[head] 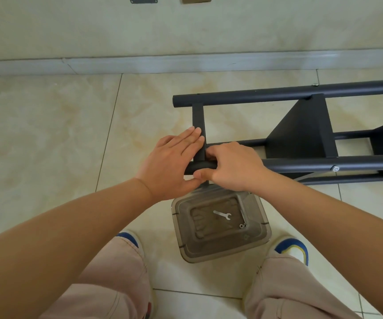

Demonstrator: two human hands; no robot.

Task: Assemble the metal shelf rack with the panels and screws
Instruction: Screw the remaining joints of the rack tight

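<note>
From my head camera, the black metal shelf rack [301,132] lies on its side on the shiny cream floor tiles [47,125], filling the right middle of the frame. My left hand [174,162] is in the middle of the frame. Its fingers [191,137] are straight and flat, pressing on the short black cross bar [198,125] at the rack's end. My right hand [234,166] is just beside it, with its fingers curled round the near black round tube [324,163] where the bar meets it. My two thumbs nearly touch.

Below my hands, in the lower middle, sits a clear brown plastic box [264,231]. Inside it lie a small flat silver wrench [222,214] and some tiny silver nuts [243,225]. A silver screw head [335,168] shows on the near tube at the right.
</note>
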